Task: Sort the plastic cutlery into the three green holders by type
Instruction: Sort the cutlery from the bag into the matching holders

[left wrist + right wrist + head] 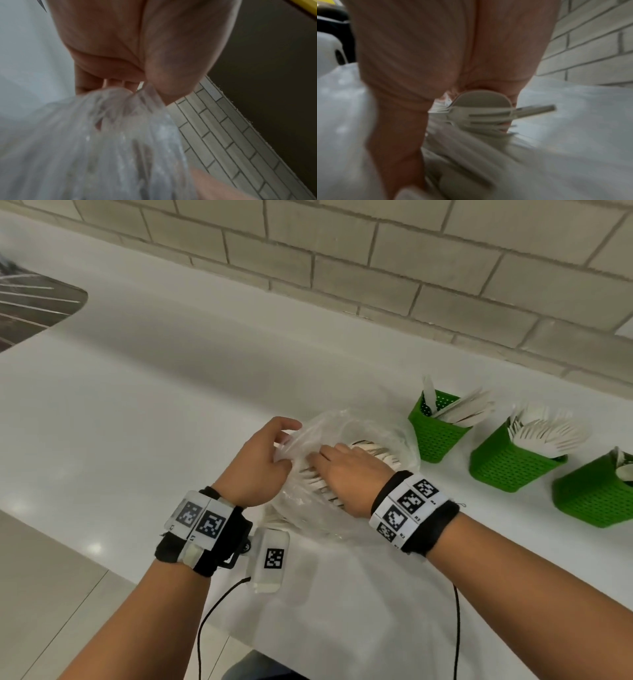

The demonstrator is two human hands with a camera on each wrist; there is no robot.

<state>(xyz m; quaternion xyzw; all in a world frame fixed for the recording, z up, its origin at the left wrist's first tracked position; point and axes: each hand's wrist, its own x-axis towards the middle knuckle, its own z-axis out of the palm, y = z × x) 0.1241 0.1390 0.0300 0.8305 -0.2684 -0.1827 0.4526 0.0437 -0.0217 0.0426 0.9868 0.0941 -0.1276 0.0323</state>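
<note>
A clear plastic bag (359, 433) full of white plastic cutlery (373, 450) lies on the white counter (171, 405). My left hand (289, 445) pinches the bag's left rim; in the left wrist view the film (106, 128) bunches between thumb and fingers. My right hand (322, 463) is inside the bag, curled over the pile, with a spoon (481, 98) and a fork (488, 117) against its palm. To the right stand three green holders: one with knives (435, 440), one with forks (507, 467), one with spoons (592, 498).
A tiled brick wall (376, 258) runs behind the counter. A dark sink (30, 306) sits at the far left. The counter's front edge (120, 570) runs diagonally under my left forearm. Black cables (219, 601) hang from both wristbands.
</note>
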